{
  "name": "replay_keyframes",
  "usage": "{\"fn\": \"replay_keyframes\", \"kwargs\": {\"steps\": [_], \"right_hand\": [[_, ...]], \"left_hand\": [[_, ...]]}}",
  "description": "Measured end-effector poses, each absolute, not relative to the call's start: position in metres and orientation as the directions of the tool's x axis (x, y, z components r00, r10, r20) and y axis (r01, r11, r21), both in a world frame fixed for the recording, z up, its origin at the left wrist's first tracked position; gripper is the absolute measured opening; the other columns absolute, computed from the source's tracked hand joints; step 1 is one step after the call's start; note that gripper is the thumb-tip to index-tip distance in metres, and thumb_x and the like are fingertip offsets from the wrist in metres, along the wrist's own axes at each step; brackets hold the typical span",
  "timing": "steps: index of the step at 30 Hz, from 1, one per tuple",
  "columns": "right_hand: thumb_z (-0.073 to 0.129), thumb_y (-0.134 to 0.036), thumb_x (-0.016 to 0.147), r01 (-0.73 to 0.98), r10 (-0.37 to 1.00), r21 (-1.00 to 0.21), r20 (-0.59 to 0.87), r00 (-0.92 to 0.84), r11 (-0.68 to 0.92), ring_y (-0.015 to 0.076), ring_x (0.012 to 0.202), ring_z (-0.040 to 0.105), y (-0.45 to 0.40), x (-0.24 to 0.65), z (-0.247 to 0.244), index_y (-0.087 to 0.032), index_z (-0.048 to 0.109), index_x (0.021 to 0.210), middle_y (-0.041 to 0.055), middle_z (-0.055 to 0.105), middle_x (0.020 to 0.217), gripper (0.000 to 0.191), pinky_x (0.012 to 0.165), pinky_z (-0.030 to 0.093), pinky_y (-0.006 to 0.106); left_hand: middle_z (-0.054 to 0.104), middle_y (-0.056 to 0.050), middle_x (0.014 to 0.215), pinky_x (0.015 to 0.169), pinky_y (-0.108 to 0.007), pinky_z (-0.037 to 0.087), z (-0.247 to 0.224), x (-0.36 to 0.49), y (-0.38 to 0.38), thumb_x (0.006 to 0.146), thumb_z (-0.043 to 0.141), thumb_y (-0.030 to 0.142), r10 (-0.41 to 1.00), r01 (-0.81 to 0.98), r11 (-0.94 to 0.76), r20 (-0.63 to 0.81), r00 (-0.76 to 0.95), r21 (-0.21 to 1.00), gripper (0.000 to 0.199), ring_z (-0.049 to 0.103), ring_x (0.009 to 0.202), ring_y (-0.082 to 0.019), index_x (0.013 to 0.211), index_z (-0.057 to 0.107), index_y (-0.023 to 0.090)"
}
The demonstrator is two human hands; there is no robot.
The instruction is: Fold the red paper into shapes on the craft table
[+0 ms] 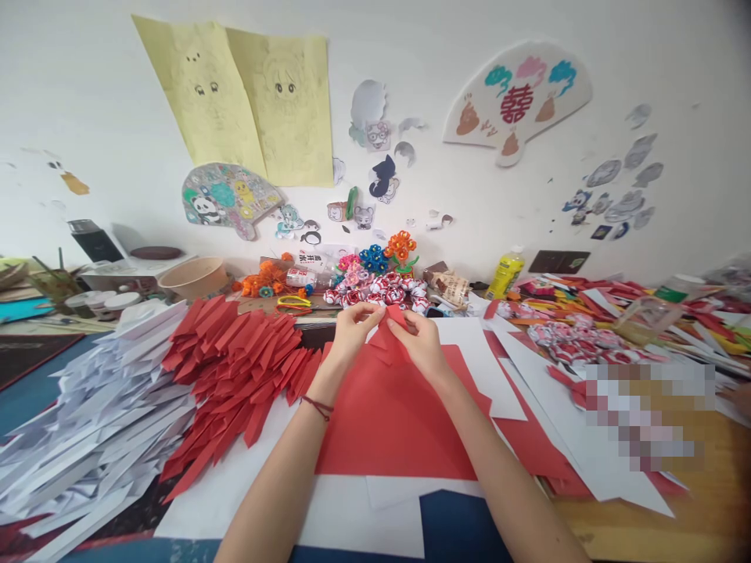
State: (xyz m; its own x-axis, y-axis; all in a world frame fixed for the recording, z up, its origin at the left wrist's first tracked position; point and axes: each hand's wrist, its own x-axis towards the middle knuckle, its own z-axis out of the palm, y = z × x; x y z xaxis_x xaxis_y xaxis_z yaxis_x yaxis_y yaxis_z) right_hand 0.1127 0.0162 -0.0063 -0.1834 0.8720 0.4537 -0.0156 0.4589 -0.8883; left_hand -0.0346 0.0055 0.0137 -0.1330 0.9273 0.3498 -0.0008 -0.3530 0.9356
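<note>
Red paper piece [397, 315] is being pinched by left grip [354, 330] and right grip [422, 338], both clamped, above red sheet [404, 422].

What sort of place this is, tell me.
Likely a papercraft workspace: the left hand and right hand hold red paper, white strips lie heaped, and craft flowers stand behind.

Set out on the table [651, 536]: paper sheets [399, 438] beneath the left hand [357, 332] and right hand [418, 336], a strip heap [235, 360] left of them, another heap [106, 407] farther left, and, behind, flowers [374, 258] between a bowl [196, 280] and a bottle [505, 275].
</note>
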Motion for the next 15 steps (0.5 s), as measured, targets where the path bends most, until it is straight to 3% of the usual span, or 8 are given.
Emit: {"fn": "replay_keyframes", "kwargs": {"steps": [9, 15], "right_hand": [[0.064, -0.044, 0.081, 0.010, 0.867, -0.884, 0.456, -0.201, 0.468, 0.0227, 0.081, 0.066, 0.0135, 0.1124, -0.0016, -0.017, 0.067, 0.086, 0.0041, 0.069, 0.083, 0.028, 0.068, 0.051, 0.029], [0.063, -0.045, 0.081, 0.017, 0.871, -0.889, 0.445, -0.207, 0.458, 0.0234, 0.084, 0.066, 0.0123, 0.1121, -0.0013, -0.017, 0.068, 0.090, 0.0051, 0.071, 0.088, 0.030, 0.070, 0.051, 0.029]], "left_hand": [[0.066, -0.003, 0.081, 0.068, -0.024, 0.044, 0.0119, -0.0354, 0.0069, 0.081, 0.063, 0.036, 0.867, 0.192, -0.471, 0.492, -0.079, 0.861, 0.021, 0.057, 0.072, -0.013, 0.079, 0.066, 0.016], [0.065, -0.003, 0.080, 0.064, -0.024, 0.042, 0.0117, -0.0350, 0.0073, 0.084, 0.059, 0.036, 0.853, 0.247, -0.477, 0.512, -0.099, 0.843, 0.022, 0.057, 0.072, -0.014, 0.079, 0.065, 0.016]]}}
